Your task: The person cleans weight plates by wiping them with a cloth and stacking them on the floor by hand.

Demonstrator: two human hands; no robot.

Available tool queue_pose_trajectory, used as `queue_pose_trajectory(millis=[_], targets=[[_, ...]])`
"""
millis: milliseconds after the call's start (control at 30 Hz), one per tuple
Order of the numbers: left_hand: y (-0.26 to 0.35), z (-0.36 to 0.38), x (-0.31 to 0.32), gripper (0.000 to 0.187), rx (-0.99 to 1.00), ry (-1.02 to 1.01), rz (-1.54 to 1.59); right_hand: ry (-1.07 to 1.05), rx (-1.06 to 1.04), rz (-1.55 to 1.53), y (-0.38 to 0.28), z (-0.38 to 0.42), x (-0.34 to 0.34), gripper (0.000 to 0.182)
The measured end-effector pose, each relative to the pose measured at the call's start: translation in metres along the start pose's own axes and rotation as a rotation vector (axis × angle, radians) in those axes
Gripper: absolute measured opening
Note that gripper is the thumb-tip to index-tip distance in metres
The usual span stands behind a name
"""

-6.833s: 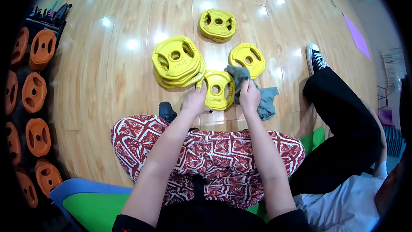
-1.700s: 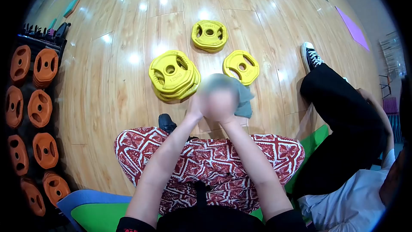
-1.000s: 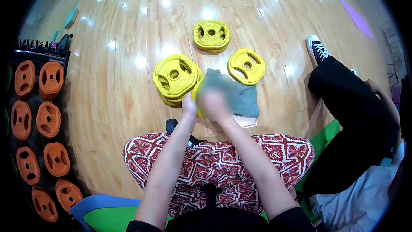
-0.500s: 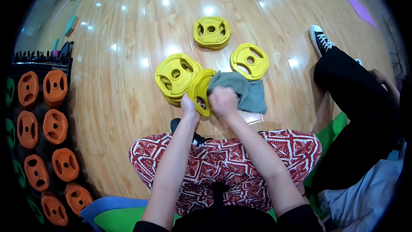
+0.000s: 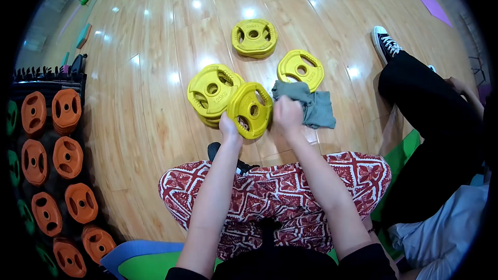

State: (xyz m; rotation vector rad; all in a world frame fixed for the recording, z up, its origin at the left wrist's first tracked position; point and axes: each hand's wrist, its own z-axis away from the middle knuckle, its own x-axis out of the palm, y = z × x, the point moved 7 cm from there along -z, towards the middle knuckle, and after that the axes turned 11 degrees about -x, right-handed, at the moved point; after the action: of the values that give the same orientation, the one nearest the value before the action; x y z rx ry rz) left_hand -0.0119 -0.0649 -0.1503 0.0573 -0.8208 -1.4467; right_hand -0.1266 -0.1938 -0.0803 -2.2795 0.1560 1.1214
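My left hand grips the lower left rim of a yellow weight plate, its fingers partly showing through a slot. The plate is tilted, its face turned toward the right. To its right, my right hand is closed on a grey-green cloth, apart from the plate. Part of the cloth overlaps the near edge of a single yellow plate lying on the floor. Left of the held plate is a stack of yellow plates marked 1.25KG. Farther off sits another small yellow stack.
A rack of orange weight plates stands at the left, with green plates at its far edge. Another person's black-trousered leg and sneaker are at the right. A purple mat lies at the upper right of the wooden floor.
My right hand has drawn the cloth away to the right, off the held plate. More of that plate's face now shows, while my left hand keeps hold of it.
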Motion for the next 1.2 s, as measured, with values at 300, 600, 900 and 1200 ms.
queue_pose_trajectory(millis=[300, 600, 900, 1200], targets=[[-0.006, 0.003, -0.010, 0.036, -0.115, 0.013, -0.046, -0.535, -0.101, -0.055, -0.007, 0.040, 0.054, 0.018], [-0.011, 0.015, 0.005, 0.027, -0.082, -0.104, -0.060, -0.761, 0.269, 0.250, 0.058, 0.037, 0.021, 0.023], [0.009, 0.020, 0.049, 0.008, 0.080, -0.179, -0.298, -0.925, 0.440, 0.066, 0.064, 0.047, 0.012, 0.031], [0.083, -0.006, 0.144, 0.019, -0.078, -0.117, 0.041, -0.876, 0.438, -0.017, 0.069, 0.046, 0.018, 0.034]])
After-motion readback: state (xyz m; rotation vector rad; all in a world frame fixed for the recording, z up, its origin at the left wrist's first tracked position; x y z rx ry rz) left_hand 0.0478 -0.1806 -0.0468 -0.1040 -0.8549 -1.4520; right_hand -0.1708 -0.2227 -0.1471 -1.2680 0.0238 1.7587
